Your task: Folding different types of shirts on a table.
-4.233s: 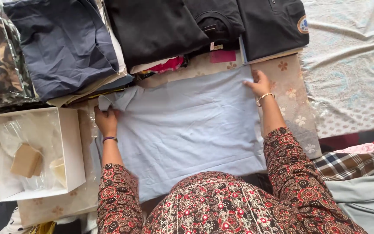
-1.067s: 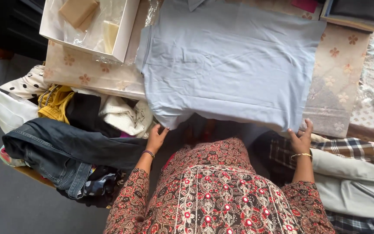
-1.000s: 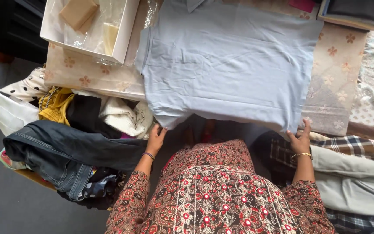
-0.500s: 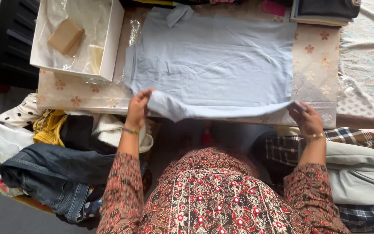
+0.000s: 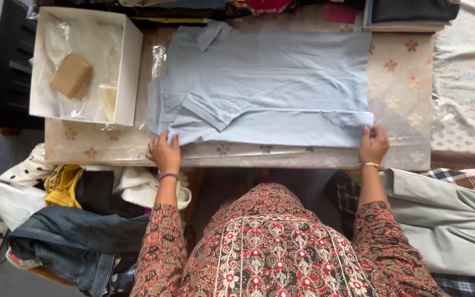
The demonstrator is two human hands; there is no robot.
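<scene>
A light blue collared shirt (image 5: 270,82) lies flat on a floral-covered table (image 5: 402,82), its near part folded up over the rest. My left hand (image 5: 164,153) pinches the folded edge at the near left corner. My right hand (image 5: 373,144) holds the folded edge at the near right corner. Both hands rest on the table's near side. A short sleeve lies folded across the shirt's left part.
An open white box (image 5: 83,66) with plastic wrap and a tan block stands at the table's left. Folded dark garments (image 5: 413,10) line the far edge. A heap of clothes with jeans (image 5: 78,242) sits lower left; grey and plaid cloth (image 5: 446,220) lies at right.
Both hands lifted the shirt's hanging lower part from below the table edge and folded it up onto the table. The shirt is now doubled over.
</scene>
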